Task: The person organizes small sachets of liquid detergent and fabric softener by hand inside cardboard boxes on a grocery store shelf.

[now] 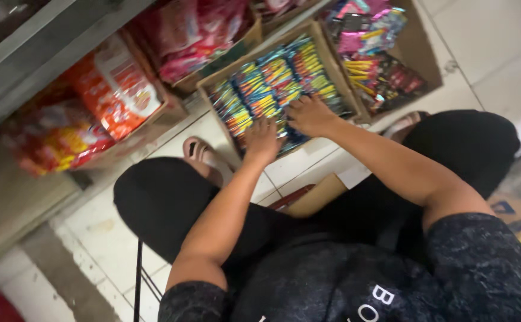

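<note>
Glossy plastic sachets [275,83] fill a matt brown cardboard box [330,59] under both hands; smooth, pale glazed floor tiles [481,48] beyond.

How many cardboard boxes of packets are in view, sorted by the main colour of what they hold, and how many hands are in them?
Box of blue-and-yellow packets, under the left hand and right hand: 1
Boxes of red or orange packets: 2
Boxes of pink packets: 2
Hands in a box: 2
Total boxes: 5
</note>
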